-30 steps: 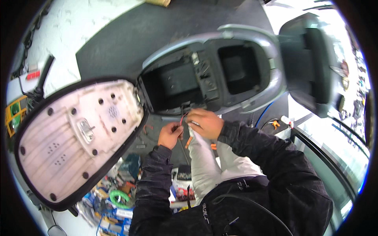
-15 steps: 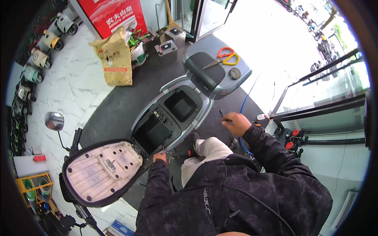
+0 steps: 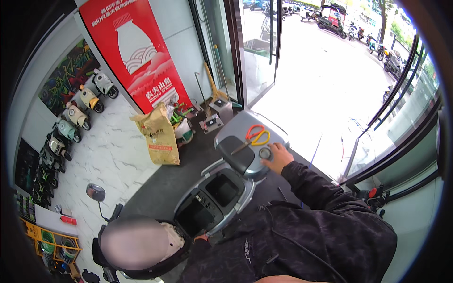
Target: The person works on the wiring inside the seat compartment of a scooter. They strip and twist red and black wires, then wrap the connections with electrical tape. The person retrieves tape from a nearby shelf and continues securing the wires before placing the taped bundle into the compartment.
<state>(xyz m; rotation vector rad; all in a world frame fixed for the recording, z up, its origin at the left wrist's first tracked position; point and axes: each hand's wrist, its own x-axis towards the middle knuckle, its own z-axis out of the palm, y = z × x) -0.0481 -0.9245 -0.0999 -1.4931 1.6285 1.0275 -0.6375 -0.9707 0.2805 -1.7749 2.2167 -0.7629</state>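
My right hand (image 3: 278, 157) reaches over the silver top box (image 3: 262, 132), its fingers apart and curved around a small roll of tape (image 3: 265, 153); contact is unclear. Scissors (image 3: 255, 136) with red and yellow handles lie beside the tape. My left hand (image 3: 202, 238) is at the near edge of the scooter's open storage compartment (image 3: 198, 212), largely hidden by my jacket, so its fingers cannot be made out. The raised seat (image 3: 173, 243) lies to its left, partly blurred in the picture.
A paper sack (image 3: 160, 141) and small bins stand behind the scooter on a dark mat (image 3: 151, 188). A red display panel (image 3: 113, 19) lines the back wall. Parked scooters (image 3: 75, 120) line the left. A glass door (image 3: 259, 52) opens onto a bright pavement.
My view has tilted up toward the doorway. My right hand has moved from the wires by the compartment up and right onto the top box by the tape; my left hand has become mostly hidden.
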